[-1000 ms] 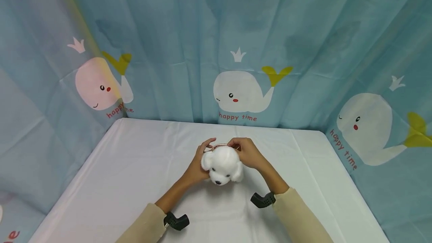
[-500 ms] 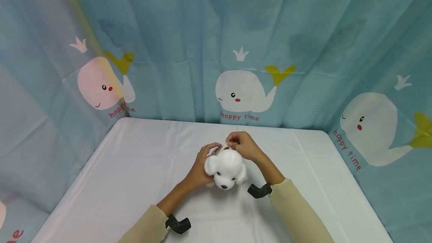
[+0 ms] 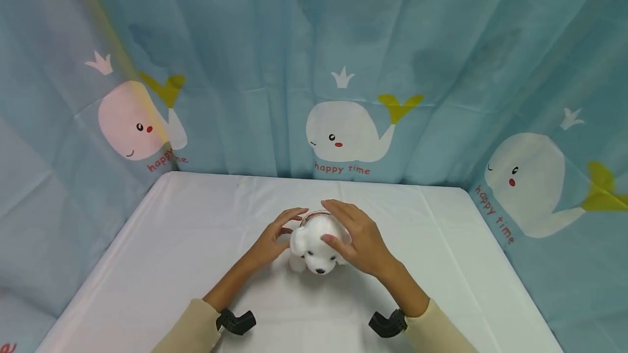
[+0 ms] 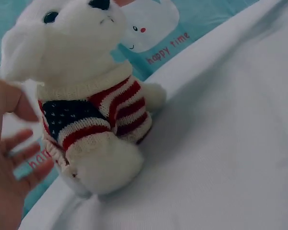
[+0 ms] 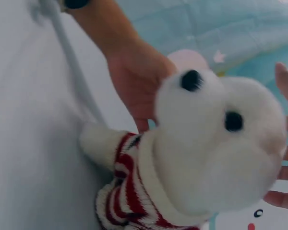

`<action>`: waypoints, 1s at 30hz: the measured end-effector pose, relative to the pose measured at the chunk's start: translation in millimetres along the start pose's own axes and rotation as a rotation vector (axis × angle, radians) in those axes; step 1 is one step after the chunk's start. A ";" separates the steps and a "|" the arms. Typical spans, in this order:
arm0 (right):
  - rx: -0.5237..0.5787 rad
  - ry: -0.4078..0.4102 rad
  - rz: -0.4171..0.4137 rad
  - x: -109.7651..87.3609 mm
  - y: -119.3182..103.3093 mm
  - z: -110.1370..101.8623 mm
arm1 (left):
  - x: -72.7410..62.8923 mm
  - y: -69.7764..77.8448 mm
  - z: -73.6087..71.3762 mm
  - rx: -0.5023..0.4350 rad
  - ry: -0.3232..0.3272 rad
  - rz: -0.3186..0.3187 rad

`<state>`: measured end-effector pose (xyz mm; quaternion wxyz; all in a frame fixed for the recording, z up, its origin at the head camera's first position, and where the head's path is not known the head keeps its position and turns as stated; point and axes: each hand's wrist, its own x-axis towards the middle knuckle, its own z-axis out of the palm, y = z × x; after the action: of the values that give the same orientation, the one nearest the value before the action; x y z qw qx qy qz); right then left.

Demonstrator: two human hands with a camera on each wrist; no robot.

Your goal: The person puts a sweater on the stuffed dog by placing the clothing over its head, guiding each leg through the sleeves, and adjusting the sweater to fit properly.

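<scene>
A white plush dog (image 3: 314, 233) stands upright on the table, facing me, between my two hands. It wears a knitted sweater (image 4: 127, 108) with red and cream stripes and a dark blue starred patch. My left hand (image 3: 267, 238) is at the dog's left side in the head view, fingers spread and loosely bent; the left wrist view shows these fingers beside the sweater, gripping nothing. Over the other side of the dog's head arches my right hand (image 3: 362, 237), its fingers extended and its thumb in front of the head. Whether the right fingertips touch the fur, I cannot tell.
A white cloth covers the table (image 3: 206, 244). Blue curtains (image 3: 235, 70) printed with whales enclose its back and both sides. A black wrist device (image 3: 236, 322) sits at the left sleeve and another black device (image 3: 387, 324) at the right one.
My right hand has released what it pinched at the dog's back and come forward over the head with fingers spread. My left hand has let go of the dog's side and drawn slightly left.
</scene>
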<state>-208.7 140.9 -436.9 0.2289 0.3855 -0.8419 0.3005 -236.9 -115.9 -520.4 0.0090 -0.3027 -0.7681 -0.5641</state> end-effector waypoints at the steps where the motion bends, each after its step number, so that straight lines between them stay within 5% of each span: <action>1: -0.066 0.002 -0.042 -0.6 -4.1 1.8 | 1.6 -1.6 -1.0 -0.005 0.029 -0.056; 4: -0.226 -0.025 -0.137 -1.7 -12.9 9.6 | 8.4 -7.0 0.3 0.003 0.090 -0.217; 7: -0.331 -0.055 -0.178 -3.6 -18.3 17.8 | 14.6 -11.5 3.3 0.033 0.117 -0.303; 11: -0.368 -0.047 -0.176 -5.3 -22.8 23.5 | 20.0 -11.8 5.5 0.047 0.137 -0.319; 18: -0.263 -0.035 -0.140 -2.1 -24.9 22.8 | 27.7 -8.6 3.5 0.042 0.119 -0.320; 26: -0.183 -0.115 -0.202 0.1 -21.8 18.8 | 33.9 -28.4 -6.0 0.452 0.201 -0.420; 30: -0.190 -0.113 -0.249 -0.2 -20.7 19.4 | 37.3 -29.9 -2.8 0.581 0.169 -0.376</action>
<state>-195.3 116.9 -444.1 0.2520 0.4795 -0.8238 0.1668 -282.5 -106.7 -531.9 0.0544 -0.0930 -0.9354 -0.3369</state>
